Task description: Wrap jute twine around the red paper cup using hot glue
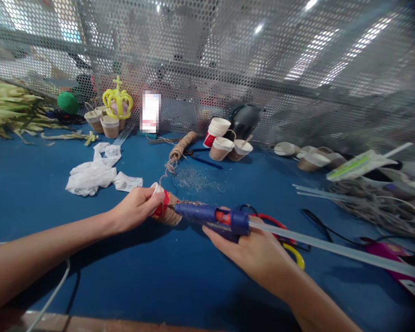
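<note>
My left hand (138, 207) is closed on the rim of a red and white paper cup (162, 206), which lies tilted and is partly wrapped in brown twine. My right hand (259, 258) grips a blue hot glue gun (210, 217), its nozzle at the twine-wrapped side of the cup; I cannot tell if it touches. A long clear glue stick (318, 246) sticks out of the gun's back. From the cup, a strand of twine runs up to a twine roll (182, 145) lying on the blue table.
Crumpled white tissue (91, 177) lies left. Twine-covered cups (222, 148) and a yellow crown (117, 103) stand along the perforated metal screen (180, 55). Scissors with yellow and red handles (293, 256) lie by my right hand. Grey cord (363, 203) is heaped at right.
</note>
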`<state>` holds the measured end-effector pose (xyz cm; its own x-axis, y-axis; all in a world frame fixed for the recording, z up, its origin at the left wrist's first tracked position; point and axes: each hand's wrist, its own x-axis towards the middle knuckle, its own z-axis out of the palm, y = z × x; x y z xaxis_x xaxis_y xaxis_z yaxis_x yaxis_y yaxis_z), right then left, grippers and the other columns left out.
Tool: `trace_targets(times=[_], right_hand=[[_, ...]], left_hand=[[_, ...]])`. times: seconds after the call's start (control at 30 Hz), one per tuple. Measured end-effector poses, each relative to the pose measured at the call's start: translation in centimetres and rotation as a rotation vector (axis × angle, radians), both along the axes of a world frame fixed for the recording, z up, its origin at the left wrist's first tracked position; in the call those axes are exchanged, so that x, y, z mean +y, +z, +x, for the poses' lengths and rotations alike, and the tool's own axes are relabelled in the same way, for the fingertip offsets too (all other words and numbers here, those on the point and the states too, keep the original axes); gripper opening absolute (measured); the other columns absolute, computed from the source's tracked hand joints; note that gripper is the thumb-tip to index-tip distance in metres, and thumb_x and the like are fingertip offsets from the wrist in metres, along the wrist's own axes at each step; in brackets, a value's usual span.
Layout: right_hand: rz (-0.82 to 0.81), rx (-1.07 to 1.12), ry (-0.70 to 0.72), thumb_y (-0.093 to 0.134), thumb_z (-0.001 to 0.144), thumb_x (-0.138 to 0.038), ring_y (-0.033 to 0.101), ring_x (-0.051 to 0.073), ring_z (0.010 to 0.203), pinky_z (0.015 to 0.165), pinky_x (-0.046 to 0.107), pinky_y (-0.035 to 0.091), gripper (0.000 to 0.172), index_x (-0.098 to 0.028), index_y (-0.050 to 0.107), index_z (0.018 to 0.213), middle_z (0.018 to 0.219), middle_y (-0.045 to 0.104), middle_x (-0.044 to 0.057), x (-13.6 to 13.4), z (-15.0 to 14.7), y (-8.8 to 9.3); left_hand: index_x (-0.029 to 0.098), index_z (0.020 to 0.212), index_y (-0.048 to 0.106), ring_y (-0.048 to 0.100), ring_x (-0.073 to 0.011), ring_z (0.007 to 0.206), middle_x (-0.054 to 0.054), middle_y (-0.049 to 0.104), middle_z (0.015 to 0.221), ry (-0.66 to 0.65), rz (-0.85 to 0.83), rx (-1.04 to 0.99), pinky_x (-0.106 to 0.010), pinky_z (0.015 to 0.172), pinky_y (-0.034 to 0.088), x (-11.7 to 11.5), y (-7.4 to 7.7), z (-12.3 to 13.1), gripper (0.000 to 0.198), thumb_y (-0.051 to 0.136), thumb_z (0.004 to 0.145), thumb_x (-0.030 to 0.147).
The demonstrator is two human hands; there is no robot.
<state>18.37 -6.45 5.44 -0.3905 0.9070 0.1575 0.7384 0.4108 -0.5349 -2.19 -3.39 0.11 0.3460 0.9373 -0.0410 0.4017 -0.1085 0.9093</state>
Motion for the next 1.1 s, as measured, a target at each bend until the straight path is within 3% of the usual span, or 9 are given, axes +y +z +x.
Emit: trace_targets(times=[0.17, 0.3, 0.57, 0.83, 0.93, 1.1], right_hand=[[0.082, -0.133, 0.060, 0.048, 0.071, -0.027, 0.060, 0.021, 0.063, 0.062, 0.033, 0.046, 0.018, -0.025, 0.065, 0.075, 0.063, 0.064, 0.005, 0.3, 1.6, -1.2], [0.108, -0.145, 0.076, 0.052, 0.070, -0.031, 0.060, 0.021, 0.066, 0.064, 0.032, 0.045, 0.019, -0.026, 0.066, 0.082, 0.056, 0.062, 0.003, 0.8, 2.7, -1.9], [0.115, -0.188, 0.081, 0.049, 0.072, -0.027, 0.059, 0.019, 0.061, 0.057, 0.029, 0.045, 0.018, -0.023, 0.067, 0.073, 0.063, 0.065, 0.005, 0.3, 1.3, -0.6], [0.095, -0.183, 0.049, 0.049, 0.070, -0.027, 0.060, 0.021, 0.067, 0.065, 0.034, 0.046, 0.022, -0.022, 0.066, 0.083, 0.072, 0.066, 0.006, 0.9, 2.6, -2.0], [0.079, -0.183, 0.073, 0.052, 0.066, -0.027, 0.060, 0.021, 0.065, 0.064, 0.035, 0.046, 0.022, -0.025, 0.066, 0.083, 0.065, 0.065, 0.004, 0.7, 3.1, -2.2], [0.020, -0.161, 0.000, 0.049, 0.070, -0.027, 0.060, 0.019, 0.059, 0.058, 0.030, 0.048, 0.017, -0.022, 0.065, 0.075, 0.064, 0.065, 0.004, 0.6, 1.8, -0.8]], left_hand=[[0.010, 0.075, 0.059, 0.036, -0.0084, 0.052, 0.002, 0.046, 0.058, -0.021, 0.005, -0.006, -0.019, 0.049, 0.032, 0.0, -0.1, -0.1, 0.041, 0.031, 0.081, 0.039], [0.010, 0.065, 0.056, 0.032, -0.0079, 0.049, 0.003, 0.041, 0.053, -0.014, 0.037, 0.030, -0.019, 0.045, 0.028, -0.1, -0.4, -0.1, 0.045, 0.029, 0.081, 0.042], [0.010, 0.074, 0.058, 0.037, -0.0091, 0.051, 0.001, 0.046, 0.058, -0.024, 0.024, 0.022, -0.020, 0.048, 0.033, -0.1, -0.4, -0.1, 0.043, 0.029, 0.081, 0.041], [0.009, 0.066, 0.056, 0.033, -0.0081, 0.049, 0.002, 0.042, 0.054, -0.035, 0.049, 0.052, -0.020, 0.045, 0.029, -0.2, -0.5, -0.1, 0.044, 0.029, 0.081, 0.040], [0.010, 0.067, 0.058, 0.033, -0.0083, 0.049, 0.001, 0.043, 0.053, -0.029, 0.056, 0.044, -0.020, 0.045, 0.030, -0.2, -0.4, -0.1, 0.043, 0.030, 0.080, 0.040], [0.011, 0.061, 0.054, 0.030, -0.0076, 0.048, 0.002, 0.040, 0.052, -0.038, 0.071, 0.034, -0.019, 0.044, 0.028, -0.2, -0.5, -0.1, 0.042, 0.030, 0.081, 0.039]])
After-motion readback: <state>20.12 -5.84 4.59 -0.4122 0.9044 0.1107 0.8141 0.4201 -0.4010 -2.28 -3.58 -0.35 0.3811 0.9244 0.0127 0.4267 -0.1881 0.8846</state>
